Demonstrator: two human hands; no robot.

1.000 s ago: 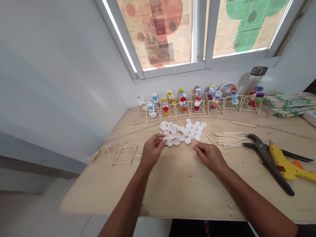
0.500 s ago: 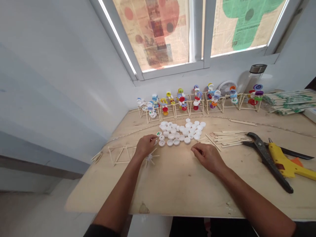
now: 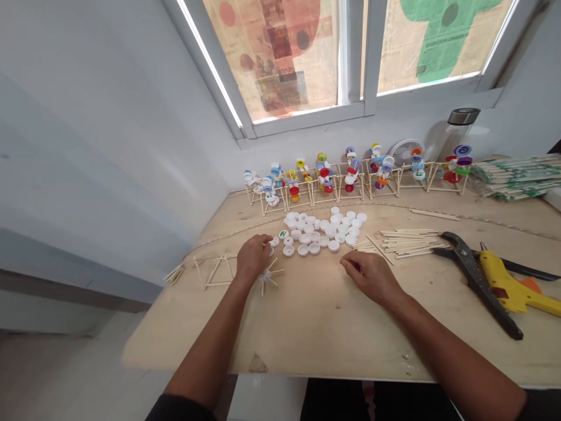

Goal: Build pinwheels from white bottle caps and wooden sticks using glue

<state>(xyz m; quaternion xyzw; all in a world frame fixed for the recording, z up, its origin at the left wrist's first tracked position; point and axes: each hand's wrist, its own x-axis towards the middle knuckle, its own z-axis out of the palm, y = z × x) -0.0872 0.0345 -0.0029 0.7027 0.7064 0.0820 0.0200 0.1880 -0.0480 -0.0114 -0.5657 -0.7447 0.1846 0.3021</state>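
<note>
My left hand [image 3: 253, 257] is at the left end of a spread of white bottle caps [image 3: 315, 236]. Its fingers are pinched at a white bottle cap [image 3: 272, 251], which they partly hide. Another white cap [image 3: 274, 241] lies against the fingertips, and a cap with a green print [image 3: 283, 234] is just beyond. Below the wrist sits a spoked wheel of short wooden sticks [image 3: 265, 277]; left of it stands a wooden stick frame [image 3: 214, 272]. My right hand [image 3: 368, 273] rests on the table with curled fingers, near loose wooden sticks [image 3: 409, 242]; its grip is hidden.
Along the wall stands a row of stick frames with coloured caps [image 3: 324, 181]. Right lie black pliers [image 3: 480, 286], a yellow glue gun [image 3: 504, 280] and bagged sticks [image 3: 517, 177]. A small fan [image 3: 406, 153] and a bottle [image 3: 456, 131] stand behind.
My left hand has shifted slightly left, and the cap at its fingers has moved with it. The right hand stays almost in place. The view has shifted a little.
</note>
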